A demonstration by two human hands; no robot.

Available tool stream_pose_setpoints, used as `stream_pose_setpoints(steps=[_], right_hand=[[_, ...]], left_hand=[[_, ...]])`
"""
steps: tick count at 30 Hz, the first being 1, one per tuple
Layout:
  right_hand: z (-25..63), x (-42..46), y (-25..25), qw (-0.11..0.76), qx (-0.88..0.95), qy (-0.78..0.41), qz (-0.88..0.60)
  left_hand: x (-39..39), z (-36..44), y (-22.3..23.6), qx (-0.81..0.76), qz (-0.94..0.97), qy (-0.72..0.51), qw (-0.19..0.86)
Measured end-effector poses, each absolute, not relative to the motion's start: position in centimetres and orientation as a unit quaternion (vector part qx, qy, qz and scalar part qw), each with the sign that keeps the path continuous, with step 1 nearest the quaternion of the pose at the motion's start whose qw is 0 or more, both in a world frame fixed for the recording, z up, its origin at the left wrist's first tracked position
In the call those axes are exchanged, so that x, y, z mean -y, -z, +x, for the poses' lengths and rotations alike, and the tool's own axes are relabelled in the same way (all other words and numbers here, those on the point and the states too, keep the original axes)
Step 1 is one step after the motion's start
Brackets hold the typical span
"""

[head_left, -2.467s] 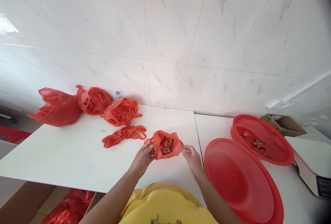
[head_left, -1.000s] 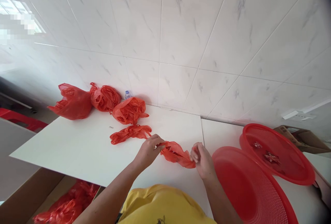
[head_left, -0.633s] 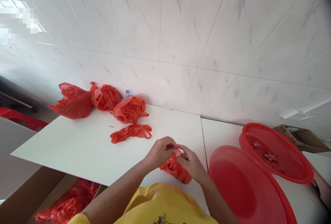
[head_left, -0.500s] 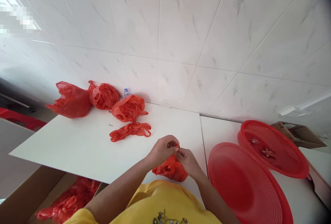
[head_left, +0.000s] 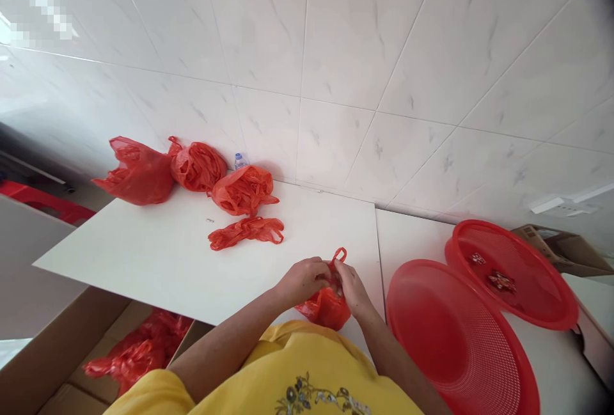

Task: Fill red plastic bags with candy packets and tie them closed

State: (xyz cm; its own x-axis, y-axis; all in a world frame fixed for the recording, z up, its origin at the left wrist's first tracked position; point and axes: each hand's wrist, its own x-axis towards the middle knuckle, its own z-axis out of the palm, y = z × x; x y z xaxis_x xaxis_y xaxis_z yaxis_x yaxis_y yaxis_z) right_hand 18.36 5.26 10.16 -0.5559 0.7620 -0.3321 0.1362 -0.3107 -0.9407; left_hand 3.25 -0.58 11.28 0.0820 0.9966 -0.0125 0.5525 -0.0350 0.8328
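Note:
A small filled red plastic bag (head_left: 326, 310) rests on the white table (head_left: 158, 261) close to my body. My left hand (head_left: 307, 279) is closed on the gathered top of this bag from the left side. From the right, my right hand (head_left: 351, 286) pinches the bag's neck, and a handle loop sticks up above its fingers. What fills the bag is hidden. Beyond my left hand, a flattened red plastic bag (head_left: 245, 232) lies crumpled on the table.
Several bulging red bags, one of them a tall bag (head_left: 144, 175), stand along the wall beside a clear bottle (head_left: 240, 160). Two red baskets are at right; the farther basket (head_left: 537, 261) holds small packets. A cardboard box (head_left: 103, 332) with red bags sits below the table's front left.
Both hands have shifted slightly on the bag's top, and a handle loop now stands up above my right fingers. The view has tilted a little.

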Motion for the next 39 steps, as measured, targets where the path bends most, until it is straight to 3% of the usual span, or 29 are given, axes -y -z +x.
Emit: stream_pose_setpoints(steps=[7,12,23,39], right_hand=[[20.4,-6.0,-9.8,0.191,0.573,-0.71,-0.363],[21.1,-5.8,-10.0,0.163,0.61,-0.699,-0.335],[20.1,-5.7,-7.6,0.161,0.688,-0.508,-0.493],[18.1,-11.8,-13.2,0.366,0.445,-0.747,-0.332]], left_hand=[[0.0,2.4,-9.3,-0.673,0.522,-0.383,0.359],[0.0,2.3,-8.9,-0.653,0.494,-0.353,0.453],[0.5,3.2,-8.8,-0.662,0.476,-0.333,0.474],[-5.0,1.4,-13.1,-0.663,0.51,-0.424,0.347]])
